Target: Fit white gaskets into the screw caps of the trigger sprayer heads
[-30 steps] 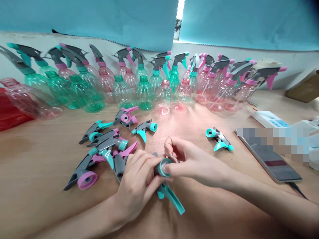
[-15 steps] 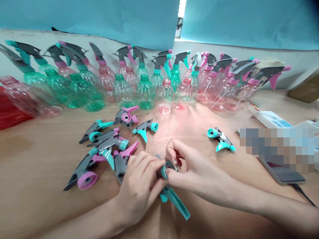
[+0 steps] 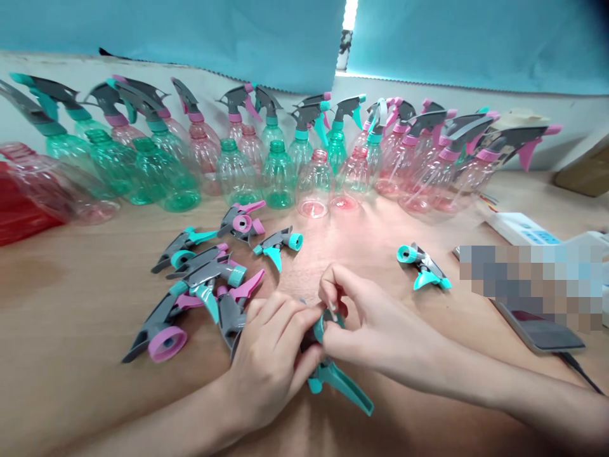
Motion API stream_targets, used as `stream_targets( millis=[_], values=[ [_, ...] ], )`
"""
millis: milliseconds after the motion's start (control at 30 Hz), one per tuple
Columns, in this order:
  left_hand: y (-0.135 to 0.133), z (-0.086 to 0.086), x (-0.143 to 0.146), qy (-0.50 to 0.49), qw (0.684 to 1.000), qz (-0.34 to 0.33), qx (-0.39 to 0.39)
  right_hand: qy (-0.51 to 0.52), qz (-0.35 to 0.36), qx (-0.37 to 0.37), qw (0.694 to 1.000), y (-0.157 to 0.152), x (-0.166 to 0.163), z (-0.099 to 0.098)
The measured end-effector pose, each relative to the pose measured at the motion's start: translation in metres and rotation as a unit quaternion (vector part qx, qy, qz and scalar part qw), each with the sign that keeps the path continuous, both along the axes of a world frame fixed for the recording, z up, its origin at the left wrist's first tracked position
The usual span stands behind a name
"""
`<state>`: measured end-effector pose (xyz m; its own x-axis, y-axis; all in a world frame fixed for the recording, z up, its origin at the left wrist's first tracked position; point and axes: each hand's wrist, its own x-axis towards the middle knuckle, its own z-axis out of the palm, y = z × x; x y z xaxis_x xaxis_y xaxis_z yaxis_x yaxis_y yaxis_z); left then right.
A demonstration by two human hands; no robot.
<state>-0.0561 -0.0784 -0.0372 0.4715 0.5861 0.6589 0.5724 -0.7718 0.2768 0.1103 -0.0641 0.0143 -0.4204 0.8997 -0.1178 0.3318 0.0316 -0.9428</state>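
A grey and teal trigger spray head [image 3: 345, 386] is between my hands at the near middle of the table. My left hand [image 3: 271, 355] wraps around its grey body, fingers closed, covering most of it. At the teal collar, my right hand [image 3: 356, 311] pinches with thumb and bent fingers; whether a small part is also between them is hidden. The teal trigger points down and to the right. Left of my left hand lies a pile of loose spray heads [image 3: 202, 279], grey with pink or teal parts. Another teal spray head [image 3: 423, 266] lies apart on the right.
Along the wall stand clear green and pink bottles [image 3: 278, 178], several with spray heads fitted, others open-necked. A red bag [image 3: 28, 203] is at far left. On the right are a phone [image 3: 537, 327] with a cable, a white power strip [image 3: 521, 228] and a brown box [image 3: 585, 168].
The held spray head has turned slightly, its trigger tip swinging to the right. Both hands keep their grip and have shifted a little to the right.
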Motion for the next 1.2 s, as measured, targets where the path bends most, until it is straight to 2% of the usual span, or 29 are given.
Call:
stream_targets(
  millis=[167, 300, 500, 667, 733, 867, 1033, 1200],
  values=[
    [0.001, 0.0, 0.0, 0.006, 1.0, 0.006, -0.002, -0.015, 0.006, 0.025, 1.0, 0.001, 0.001, -0.004],
    [0.0, 0.001, 0.001, 0.006, 1.0, -0.001, 0.008, -0.089, 0.012, 0.073, 0.993, -0.004, 0.004, 0.004],
    [-0.002, 0.001, 0.005, 0.01, 1.0, -0.004, 0.028, -0.168, 0.014, 0.184, 0.968, -0.014, 0.004, 0.007],
    [-0.003, 0.0, 0.004, 0.016, 0.999, 0.004, 0.042, -0.209, -0.006, 0.293, 0.933, -0.019, 0.004, -0.001],
    [-0.003, 0.0, 0.003, 0.015, 0.999, 0.01, 0.042, -0.22, -0.008, 0.315, 0.923, -0.019, 0.005, -0.005],
    [-0.002, 0.001, 0.001, 0.011, 0.999, 0.014, 0.036, -0.206, 0.007, 0.258, 0.944, -0.018, 0.007, -0.007],
    [0.001, 0.002, -0.001, 0.014, 1.0, 0.005, 0.023, -0.177, 0.046, 0.165, 0.969, -0.012, 0.014, 0.007],
    [0.002, 0.002, -0.003, 0.003, 1.0, 0.001, 0.025, -0.18, 0.033, 0.186, 0.965, -0.001, 0.023, 0.015]
  ],
)
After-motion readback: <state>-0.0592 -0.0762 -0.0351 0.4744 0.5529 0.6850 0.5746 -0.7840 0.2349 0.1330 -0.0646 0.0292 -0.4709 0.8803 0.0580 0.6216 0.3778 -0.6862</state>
